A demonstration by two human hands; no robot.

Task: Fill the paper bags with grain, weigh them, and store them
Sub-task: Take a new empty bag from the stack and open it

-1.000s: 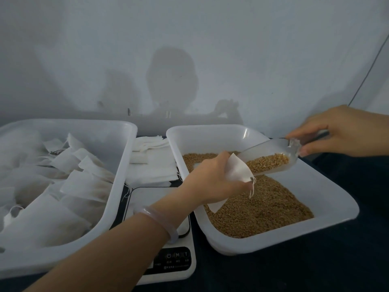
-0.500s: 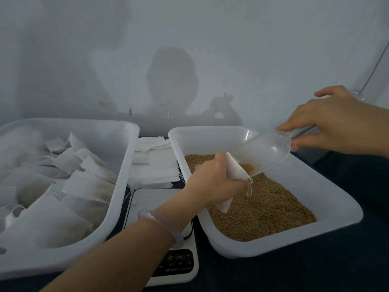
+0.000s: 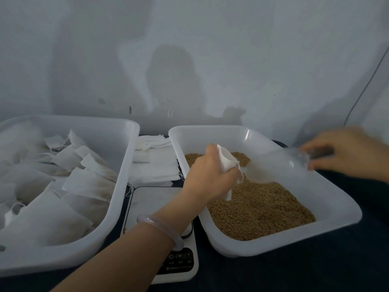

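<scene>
Head camera looks down on a dark worktop (image 3: 315, 272) that carries, from large to small, these things. At the left stands a big white tub (image 3: 134, 133), cut off by the picture edge, with many filled bags (image 3: 84, 182) lying inside. At the right stands the grain tray (image 3: 345, 213), its floor covered with brown grain (image 3: 259, 209). Between the two, a white scale (image 3: 155, 199) lies partly under the left forearm, and its display cannot be seen; behind it is a stack of empty bags (image 3: 155, 163). Over the tray the right hand (image 3: 347, 152), blurred, grips the handle of a clear scoop (image 3: 271, 167); whether grain is in the scoop is hard to make out. The left hand (image 3: 206, 178) is curled round one paper bag (image 3: 226, 161), held above the grain just beside the scoop's front edge, with its string (image 3: 240, 175) hanging down. I judge this bag to be very light, thin and soft, so it will fold shut easily. It is best held at the mouth edge, with the opening kept wide, because loose grain runs and spills quickly. How full the bag is cannot be told, since the fingers hide it.
</scene>
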